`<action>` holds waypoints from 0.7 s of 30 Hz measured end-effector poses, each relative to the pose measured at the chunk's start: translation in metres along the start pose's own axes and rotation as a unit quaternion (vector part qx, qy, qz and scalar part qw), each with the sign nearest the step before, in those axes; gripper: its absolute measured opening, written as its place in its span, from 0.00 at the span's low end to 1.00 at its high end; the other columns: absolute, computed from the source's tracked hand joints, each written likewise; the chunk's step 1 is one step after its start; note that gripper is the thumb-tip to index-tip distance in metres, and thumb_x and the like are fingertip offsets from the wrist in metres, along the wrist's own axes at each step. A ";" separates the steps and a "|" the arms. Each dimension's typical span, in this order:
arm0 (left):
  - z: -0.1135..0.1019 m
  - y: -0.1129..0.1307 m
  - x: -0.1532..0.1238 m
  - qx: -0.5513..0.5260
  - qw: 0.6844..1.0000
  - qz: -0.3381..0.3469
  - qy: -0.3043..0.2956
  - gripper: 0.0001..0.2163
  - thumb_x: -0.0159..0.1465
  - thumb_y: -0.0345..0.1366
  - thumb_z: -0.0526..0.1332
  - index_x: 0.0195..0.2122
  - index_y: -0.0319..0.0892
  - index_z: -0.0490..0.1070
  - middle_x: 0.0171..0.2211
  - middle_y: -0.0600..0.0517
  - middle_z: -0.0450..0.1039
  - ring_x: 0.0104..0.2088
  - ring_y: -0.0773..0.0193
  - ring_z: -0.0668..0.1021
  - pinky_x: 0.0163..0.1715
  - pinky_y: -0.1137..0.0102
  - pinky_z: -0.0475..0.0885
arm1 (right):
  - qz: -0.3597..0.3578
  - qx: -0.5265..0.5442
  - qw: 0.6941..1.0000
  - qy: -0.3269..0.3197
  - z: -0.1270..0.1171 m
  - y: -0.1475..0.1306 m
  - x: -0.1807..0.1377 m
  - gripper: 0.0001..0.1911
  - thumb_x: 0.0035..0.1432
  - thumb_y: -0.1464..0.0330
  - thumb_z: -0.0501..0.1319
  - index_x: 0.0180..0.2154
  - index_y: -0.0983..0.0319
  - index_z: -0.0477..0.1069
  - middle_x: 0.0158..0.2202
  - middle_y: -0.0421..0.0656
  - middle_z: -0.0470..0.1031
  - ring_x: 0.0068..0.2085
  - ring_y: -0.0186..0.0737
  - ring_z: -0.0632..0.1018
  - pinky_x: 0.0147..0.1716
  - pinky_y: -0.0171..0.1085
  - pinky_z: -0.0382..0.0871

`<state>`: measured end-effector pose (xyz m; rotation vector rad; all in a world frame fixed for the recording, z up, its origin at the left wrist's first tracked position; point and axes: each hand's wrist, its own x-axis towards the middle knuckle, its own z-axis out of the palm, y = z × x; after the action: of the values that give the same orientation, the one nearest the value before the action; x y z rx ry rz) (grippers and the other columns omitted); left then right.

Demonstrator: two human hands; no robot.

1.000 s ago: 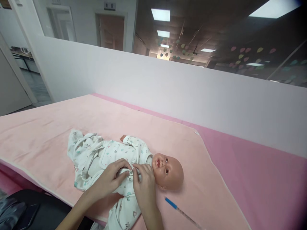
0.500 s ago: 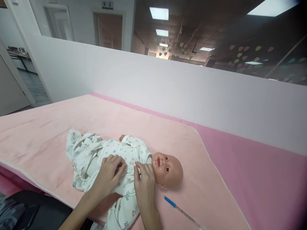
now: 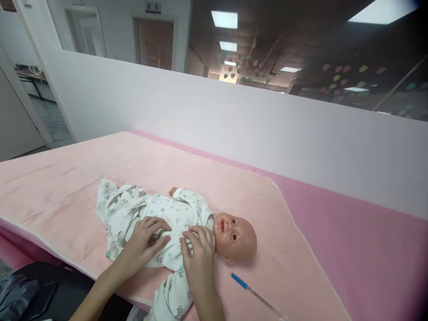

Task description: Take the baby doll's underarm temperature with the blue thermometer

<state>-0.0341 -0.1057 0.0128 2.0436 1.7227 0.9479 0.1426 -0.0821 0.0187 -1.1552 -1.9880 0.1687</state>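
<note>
A baby doll [image 3: 239, 236] lies on its back with its head to the right, wearing a white romper [image 3: 177, 214] with small printed figures and dots. My left hand [image 3: 145, 240] rests on the belly of the romper, fingers stretched and thumb apart. Close by on the chest, near the doll's chin, is my right hand [image 3: 199, 254], its fingers spread and bent with the tips on the cloth. Between the two hands the front edge of the romper shows a slight ridge. What lies under my fingertips is partly hidden. The doll's near sleeve stretches toward me.
A thin clear stick with a blue end [image 3: 254, 294] lies right of the doll. Pink padding [image 3: 301, 267] covers the table, against a white partition [image 3: 234, 116] with glass above. At lower left are a black seat [image 3: 67, 290] and a phone-like dark object [image 3: 43, 298].
My left hand has shifted a little left and its fingers have straightened. My right fingers have moved slightly left over the chest. The view has shifted slightly; the doll lies as before.
</note>
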 end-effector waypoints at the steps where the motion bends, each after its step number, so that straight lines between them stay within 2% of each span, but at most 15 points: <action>1: -0.001 -0.002 0.000 0.008 1.000 -0.002 -0.001 0.11 0.63 0.45 0.55 0.42 0.49 0.70 0.44 0.52 0.70 0.47 0.56 0.68 0.49 0.61 0.61 | 0.004 -0.003 1.000 -0.001 0.000 0.000 -0.001 0.08 0.58 0.73 0.54 0.33 0.59 0.71 0.37 0.44 0.72 0.41 0.43 0.71 0.42 0.45 0.64; 4: -0.005 -0.011 0.001 0.015 1.000 0.008 -0.011 0.12 0.60 0.46 0.58 0.42 0.49 0.71 0.45 0.51 0.70 0.47 0.55 0.69 0.48 0.60 0.61 | -0.005 -0.032 0.999 0.002 0.002 -0.005 0.000 0.11 0.56 0.76 0.51 0.37 0.60 0.70 0.43 0.47 0.70 0.47 0.47 0.69 0.48 0.51 0.62; 6: -0.007 -0.016 0.001 0.003 1.000 0.019 -0.025 0.13 0.60 0.45 0.59 0.44 0.50 0.70 0.46 0.51 0.70 0.48 0.55 0.69 0.49 0.60 0.62 | -0.037 -0.043 0.998 -0.007 0.006 -0.012 0.004 0.15 0.55 0.77 0.50 0.41 0.60 0.68 0.48 0.48 0.68 0.52 0.48 0.67 0.54 0.56 0.55; 8: -0.009 -0.018 0.002 -0.019 0.999 0.020 -0.037 0.14 0.60 0.44 0.59 0.46 0.50 0.69 0.46 0.51 0.70 0.48 0.56 0.69 0.49 0.61 0.62 | -0.070 -0.029 0.996 -0.038 0.011 -0.019 0.010 0.14 0.56 0.76 0.51 0.43 0.60 0.67 0.48 0.48 0.68 0.53 0.47 0.66 0.58 0.57 0.50; 10: -0.009 -0.018 0.003 -0.044 0.998 0.015 -0.040 0.14 0.60 0.43 0.58 0.48 0.50 0.68 0.46 0.51 0.70 0.48 0.57 0.69 0.50 0.61 0.62 | -0.084 -0.010 0.994 -0.075 0.017 -0.023 0.014 0.12 0.56 0.73 0.53 0.43 0.60 0.67 0.46 0.47 0.69 0.52 0.46 0.68 0.58 0.55 0.53; 13: -0.010 -0.017 0.003 -0.077 0.996 0.005 -0.032 0.15 0.59 0.41 0.58 0.48 0.48 0.67 0.46 0.49 0.69 0.47 0.57 0.69 0.49 0.61 0.63 | -0.086 -0.003 0.992 -0.096 0.024 -0.021 0.016 0.08 0.55 0.73 0.55 0.39 0.60 0.67 0.44 0.47 0.70 0.49 0.45 0.70 0.56 0.54 0.57; 21: -0.014 -0.018 0.008 -0.095 0.994 0.014 -0.051 0.09 0.60 0.36 0.57 0.41 0.47 0.70 0.42 0.51 0.71 0.45 0.59 0.70 0.48 0.64 0.63 | -0.105 -0.001 0.991 -0.084 0.031 -0.012 0.016 0.06 0.60 0.74 0.50 0.34 0.59 0.64 0.36 0.43 0.71 0.45 0.43 0.72 0.55 0.52 0.59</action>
<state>-0.0559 -0.0961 0.0141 1.9610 1.4956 0.9596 0.1089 -0.0681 0.0128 -0.9517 -2.2435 0.1599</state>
